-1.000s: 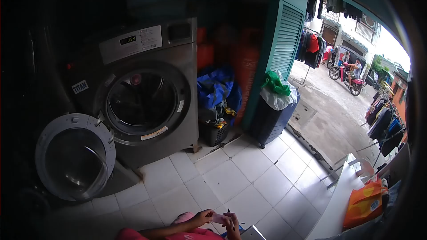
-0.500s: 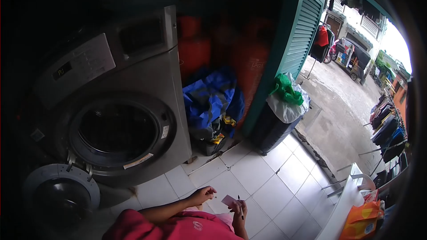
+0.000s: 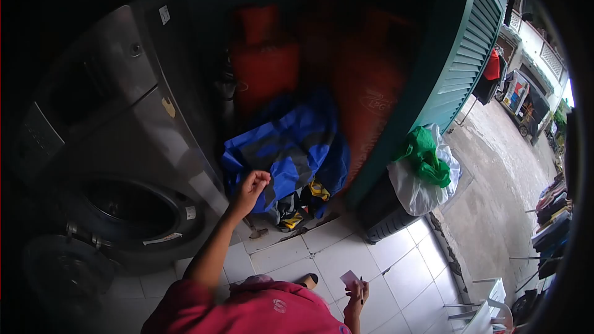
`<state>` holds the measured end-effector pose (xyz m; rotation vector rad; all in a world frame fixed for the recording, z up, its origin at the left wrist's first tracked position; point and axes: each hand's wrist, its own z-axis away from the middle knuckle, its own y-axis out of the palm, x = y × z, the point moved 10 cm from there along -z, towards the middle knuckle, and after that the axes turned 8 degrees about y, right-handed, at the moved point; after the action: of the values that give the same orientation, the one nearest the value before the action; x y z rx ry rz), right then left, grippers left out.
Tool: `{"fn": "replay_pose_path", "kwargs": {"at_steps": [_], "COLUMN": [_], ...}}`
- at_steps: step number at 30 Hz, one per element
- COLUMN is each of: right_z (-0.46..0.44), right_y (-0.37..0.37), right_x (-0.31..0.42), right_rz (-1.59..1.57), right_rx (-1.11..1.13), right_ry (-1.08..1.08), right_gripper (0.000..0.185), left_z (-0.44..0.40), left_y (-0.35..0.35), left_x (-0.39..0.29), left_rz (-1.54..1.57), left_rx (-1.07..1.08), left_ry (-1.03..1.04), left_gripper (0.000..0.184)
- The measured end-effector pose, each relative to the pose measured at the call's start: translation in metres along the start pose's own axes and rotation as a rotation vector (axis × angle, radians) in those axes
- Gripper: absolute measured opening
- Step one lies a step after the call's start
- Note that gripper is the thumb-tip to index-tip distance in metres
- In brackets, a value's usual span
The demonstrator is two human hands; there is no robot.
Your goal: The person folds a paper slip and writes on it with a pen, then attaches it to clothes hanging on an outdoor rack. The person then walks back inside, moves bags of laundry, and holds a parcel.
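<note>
My left hand (image 3: 250, 188) is raised in front of the blue bag (image 3: 291, 148), its fingers closed together; whether anything small is between them is too small to tell. Low at the right of my body, my right hand (image 3: 357, 294) grips a small pale paper (image 3: 349, 279) and a dark pen (image 3: 361, 298). Under the blue bag lie dark and yellow cloths (image 3: 291, 213). Left of my left hand stands a grey washing machine (image 3: 176, 142) with its round door (image 3: 65, 272) swung open.
Orange gas cylinders (image 3: 266, 74) stand behind the blue bag. A dark bin (image 3: 387, 207) with a white liner and green plastic bag (image 3: 424, 158) is beside the teal louvred door (image 3: 464, 62). Outside are hanging clothes and a parked vehicle (image 3: 523, 102). A white chair (image 3: 495, 309) stands lower right.
My left hand has moved up and forward, away from the paper, toward the blue bag. My right hand still holds paper and pen. The view has turned and come closer to the bag and cylinders.
</note>
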<state>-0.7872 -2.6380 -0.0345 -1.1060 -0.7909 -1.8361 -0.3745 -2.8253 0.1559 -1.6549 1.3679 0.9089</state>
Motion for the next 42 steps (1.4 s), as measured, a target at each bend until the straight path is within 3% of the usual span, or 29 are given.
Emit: {"fn": "replay_pose_path", "kwargs": {"at_steps": [5,8,14,18,23,25,26,28,34,42], "right_z": [-0.083,-0.118,-0.142,-0.148,-0.175,-0.193,-0.2,-0.209,-0.217,-0.219], "right_y": [0.004,0.001,-0.006,0.007,0.03,0.035,0.04,0.049,0.06,0.066], "right_x": [0.087,0.103,0.087,0.074,0.08,0.078,0.082,0.089,0.096,0.102], "right_rz": [0.057,0.095,0.087,0.071,0.047,0.053,0.078,0.098,0.125,0.139], "right_rx": [-0.029,-0.046,-0.145,-0.15,-0.148,-0.12,-0.108,-0.097,-0.094,-0.101], "right_ry": [-0.097,-0.089,0.001,0.074,0.055,0.074,0.083,0.065,0.059,0.056], "right_gripper": [0.03,0.03,0.04,0.038,0.039,0.054,0.053,0.053,0.05,0.049], "left_z": [-0.127,-0.183,-0.247,-0.255,-0.256,-0.251,-0.251,-0.248,-0.244,-0.247], "left_y": [-0.005,-0.009,0.009,0.008,0.003,0.004,0.004,0.0,-0.001,0.001], "left_x": [-0.009,0.017,0.103,0.156,0.197,0.211,0.209,0.211,0.207,0.196], "left_rz": [-0.39,-0.584,-0.78,-0.76,-0.603,-0.441,-0.441,-0.247,-0.075,-0.09], "left_rx": [-0.095,-0.035,0.336,0.457,0.479,0.51,0.506,0.416,0.414,0.44], "left_ry": [0.132,0.199,0.145,-0.117,-0.17,-0.244,-0.247,-0.374,-0.449,-0.458], "left_gripper": [0.018,0.024,0.033,0.037,0.042,0.05,0.05,0.058,0.063,0.064]}}
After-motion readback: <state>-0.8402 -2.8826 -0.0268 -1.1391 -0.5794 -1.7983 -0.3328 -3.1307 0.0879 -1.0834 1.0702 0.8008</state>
